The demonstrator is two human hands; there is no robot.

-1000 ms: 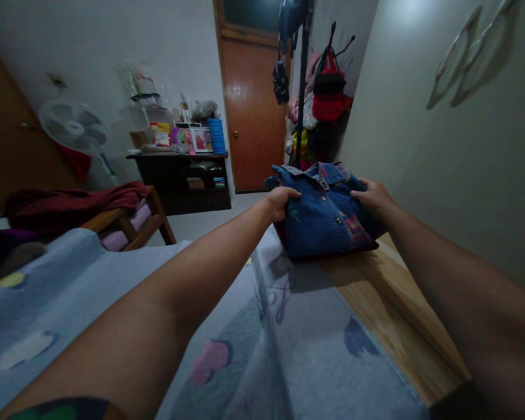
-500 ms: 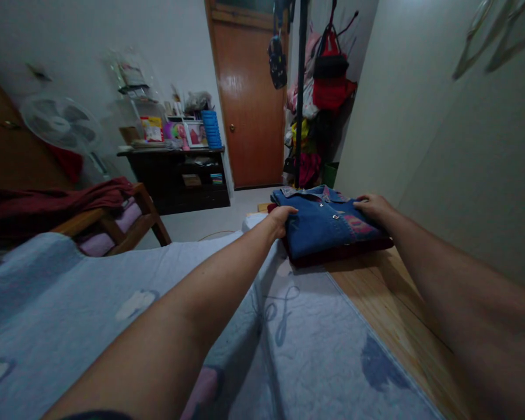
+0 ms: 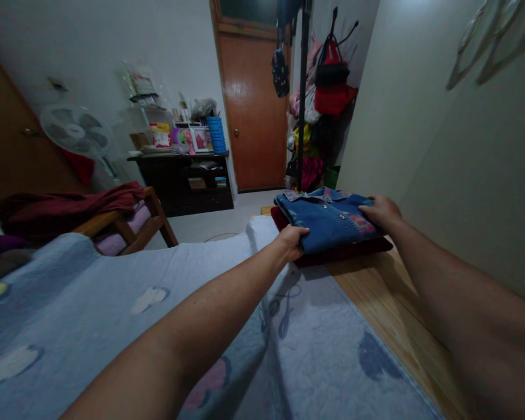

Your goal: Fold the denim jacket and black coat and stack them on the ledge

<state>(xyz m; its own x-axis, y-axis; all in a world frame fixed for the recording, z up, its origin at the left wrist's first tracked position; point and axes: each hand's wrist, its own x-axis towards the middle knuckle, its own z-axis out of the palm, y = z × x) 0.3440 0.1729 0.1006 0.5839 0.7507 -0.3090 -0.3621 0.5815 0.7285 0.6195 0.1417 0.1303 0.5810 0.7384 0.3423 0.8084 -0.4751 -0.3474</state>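
Observation:
A folded denim shirt (image 3: 324,219) with a patterned collar, snap buttons and a pink motif lies on top of a folded dark red cloth (image 3: 354,251). My left hand (image 3: 294,240) grips the shirt's near left edge, thumb on top and fingers underneath. On the far right edge, my right hand (image 3: 381,213) is closed around the other side, its fingers partly hidden. Both arms reach well forward. The dark red cloth rests at the far end of the bed, partly on bare wood.
A pale blue quilted sheet (image 3: 166,332) covers the bed, and wooden boards (image 3: 389,291) show at its right. Left stands a wooden chair (image 3: 149,219) draped with a maroon cloth (image 3: 79,210). Behind are a fan (image 3: 76,131), a dark cabinet (image 3: 184,184), a door (image 3: 258,111) and hanging bags (image 3: 331,76).
My left hand has moved right and slightly down along the shirt's edge. The shirt has shifted a little to the right, showing more dark red cloth at the left. The view has tilted slightly.

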